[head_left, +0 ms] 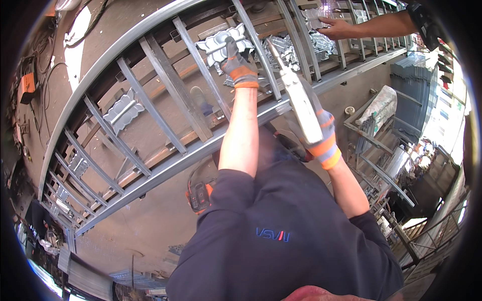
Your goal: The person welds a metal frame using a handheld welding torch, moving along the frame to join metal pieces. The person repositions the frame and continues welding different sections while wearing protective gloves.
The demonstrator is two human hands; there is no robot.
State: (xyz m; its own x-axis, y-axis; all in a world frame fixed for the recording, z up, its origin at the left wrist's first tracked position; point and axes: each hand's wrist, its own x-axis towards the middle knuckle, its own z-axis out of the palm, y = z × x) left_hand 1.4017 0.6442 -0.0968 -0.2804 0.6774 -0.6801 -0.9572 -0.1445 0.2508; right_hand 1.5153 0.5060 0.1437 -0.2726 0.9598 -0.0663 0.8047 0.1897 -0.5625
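Note:
My left hand [239, 66], in a grey and orange glove, grips the edge of a silver, scalloped metal ornament [213, 46] between two bars of a long metal frame [173, 163]. In my right hand [324, 131], gloved alike, is a white and silver welding gun [303, 106]. Its long narrow tip points up and left, over the frame and to the right of the ornament. The fingers of my right hand are partly hidden behind the gun's body. More silver ornaments [281, 50] lie heaped between the bars just beyond the tip.
At the upper right, another person's bare hand [335, 28] touches an ornament beside a bright spark. A similar ornament [123, 110] sits between bars at left. An orange and black device [200, 195] is on the floor near my left elbow. Metal racks [384, 173] stand at right.

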